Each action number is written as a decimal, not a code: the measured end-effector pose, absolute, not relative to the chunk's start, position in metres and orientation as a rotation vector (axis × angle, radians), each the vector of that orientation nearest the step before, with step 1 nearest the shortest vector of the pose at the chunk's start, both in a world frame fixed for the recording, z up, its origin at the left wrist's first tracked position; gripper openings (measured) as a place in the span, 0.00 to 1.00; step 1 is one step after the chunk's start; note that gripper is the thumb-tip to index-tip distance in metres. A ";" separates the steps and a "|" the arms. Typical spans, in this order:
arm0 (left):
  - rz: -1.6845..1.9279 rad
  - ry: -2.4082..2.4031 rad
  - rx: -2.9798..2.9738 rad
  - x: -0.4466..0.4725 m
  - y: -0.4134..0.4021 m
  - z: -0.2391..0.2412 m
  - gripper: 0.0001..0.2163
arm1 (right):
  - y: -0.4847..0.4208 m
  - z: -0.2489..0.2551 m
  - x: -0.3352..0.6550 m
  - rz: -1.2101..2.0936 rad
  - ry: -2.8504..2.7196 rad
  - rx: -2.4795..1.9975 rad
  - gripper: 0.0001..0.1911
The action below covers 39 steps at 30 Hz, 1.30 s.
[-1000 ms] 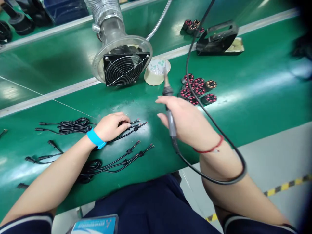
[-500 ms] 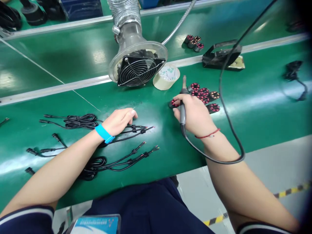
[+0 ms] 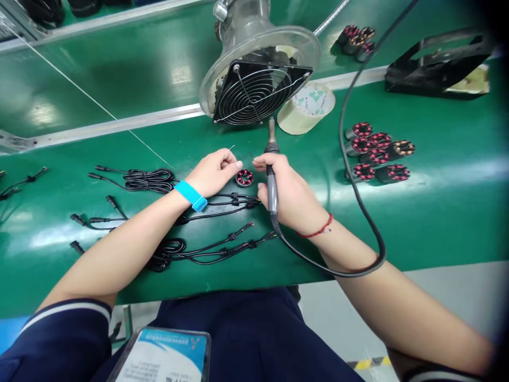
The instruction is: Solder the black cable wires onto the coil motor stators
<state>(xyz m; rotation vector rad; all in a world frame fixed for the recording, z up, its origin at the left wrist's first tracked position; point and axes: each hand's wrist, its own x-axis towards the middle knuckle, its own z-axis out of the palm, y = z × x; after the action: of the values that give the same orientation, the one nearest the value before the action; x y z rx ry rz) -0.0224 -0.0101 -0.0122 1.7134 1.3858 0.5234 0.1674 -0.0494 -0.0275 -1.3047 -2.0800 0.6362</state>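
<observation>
My right hand (image 3: 292, 193) is closed round a soldering iron (image 3: 271, 159) whose tip points up and away; its black cord (image 3: 358, 212) loops off to the right. Its fingertips touch a small round motor stator (image 3: 244, 178) with red windings standing on the green belt. My left hand (image 3: 212, 171), with a blue wrist strap, rests just left of the stator, fingers curled in a pinch on a thin wire sticking up. Black cables (image 3: 222, 204) with bare ends lie under both hands.
A fume-extractor fan (image 3: 258, 87) stands behind the hands with a tape roll (image 3: 306, 107) beside it. Several more stators (image 3: 376, 151) lie at the right, others (image 3: 356, 40) farther back. A black iron stand (image 3: 437, 66) sits at the far right. Coiled cables (image 3: 147, 180) lie left.
My right hand has carried one stator from the pile leftward and set it between both hands. My left hand has lifted off the cables and closed on a thin wire.
</observation>
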 end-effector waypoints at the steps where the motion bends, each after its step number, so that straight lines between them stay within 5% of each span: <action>1: 0.493 1.389 1.735 -0.021 -0.010 -0.011 0.07 | -0.047 -0.030 0.167 0.660 -2.094 -1.302 0.26; 11: 0.416 1.375 1.903 -0.034 -0.007 -0.008 0.06 | -0.041 -0.047 0.162 0.778 -2.065 -1.196 0.24; 17: 0.667 1.347 1.947 -0.036 -0.013 0.001 0.06 | -0.043 -0.044 0.169 0.686 -1.977 -1.153 0.26; 26: 0.280 1.101 2.510 -0.033 -0.028 0.008 0.15 | -0.052 -0.038 0.166 0.466 -2.139 -1.136 0.22; 39: 0.293 1.310 2.491 -0.027 -0.028 0.003 0.09 | -0.052 -0.044 0.158 0.423 -2.037 -1.194 0.23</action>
<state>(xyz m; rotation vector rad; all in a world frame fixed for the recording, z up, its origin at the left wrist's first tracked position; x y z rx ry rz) -0.0274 -0.0280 0.0033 2.4909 1.3105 0.2927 0.1583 -0.0517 -0.0445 -1.1945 -2.0369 0.4231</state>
